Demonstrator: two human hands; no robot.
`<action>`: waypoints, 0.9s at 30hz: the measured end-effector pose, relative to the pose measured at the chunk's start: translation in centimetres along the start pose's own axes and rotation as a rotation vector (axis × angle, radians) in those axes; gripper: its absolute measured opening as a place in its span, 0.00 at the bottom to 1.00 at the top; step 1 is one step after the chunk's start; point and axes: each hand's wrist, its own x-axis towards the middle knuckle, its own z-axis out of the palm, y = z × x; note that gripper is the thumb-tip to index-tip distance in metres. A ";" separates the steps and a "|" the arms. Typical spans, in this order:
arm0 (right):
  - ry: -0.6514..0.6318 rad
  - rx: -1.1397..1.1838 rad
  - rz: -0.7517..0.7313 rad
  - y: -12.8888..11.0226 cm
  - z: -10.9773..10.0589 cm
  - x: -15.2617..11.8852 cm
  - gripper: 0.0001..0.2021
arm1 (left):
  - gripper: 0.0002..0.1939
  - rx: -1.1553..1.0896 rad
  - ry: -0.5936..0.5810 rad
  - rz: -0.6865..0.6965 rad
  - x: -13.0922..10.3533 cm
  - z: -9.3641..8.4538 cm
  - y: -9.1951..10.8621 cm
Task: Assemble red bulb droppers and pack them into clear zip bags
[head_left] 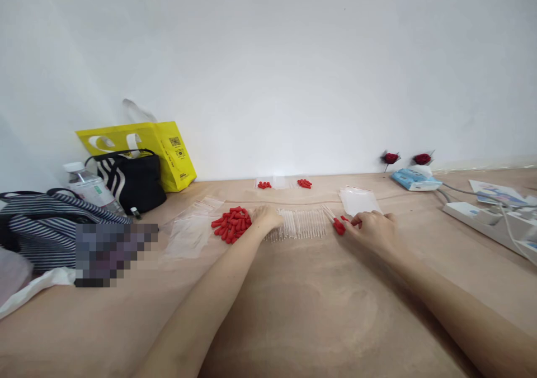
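My right hand (pixel 375 230) is closed, thumb and forefinger pinched at a small red rubbery piece (pixel 344 219). Just left of it lie thin clear sticks with red ends (pixel 339 227). A row of thin, clear sticks (pixel 304 224) lies side by side between my hands. My left hand (pixel 268 217) rests at the left end of this row, beside a heap of red pieces (pixel 230 225). Its fingers point away and are mostly hidden, so I cannot tell whether it holds anything.
Clear plastic bags (pixel 191 230) lie left of the heap, another bag (pixel 358 200) behind my right hand. Small red groups (pixel 305 183) sit near the wall. Left stand a yellow bag (pixel 176 154), black bag (pixel 140 182) and bottle (pixel 94 188); right, a tissue pack (pixel 415 179) and power strip (pixel 474 218).
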 end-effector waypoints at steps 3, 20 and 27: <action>0.043 0.030 -0.021 -0.1 0.6 -0.1 0.17 | 0.10 0.096 -0.057 -0.067 0.1 -0.4 0.5; -0.013 0.652 -0.375 -3.7 1.9 -2.8 0.10 | 0.08 -0.050 -0.032 0.459 -6.4 -2.4 -3.2; -0.129 0.479 -0.702 -6.6 2.0 -3.6 0.07 | 0.09 -0.164 0.221 0.767 -10.1 1.3 -5.4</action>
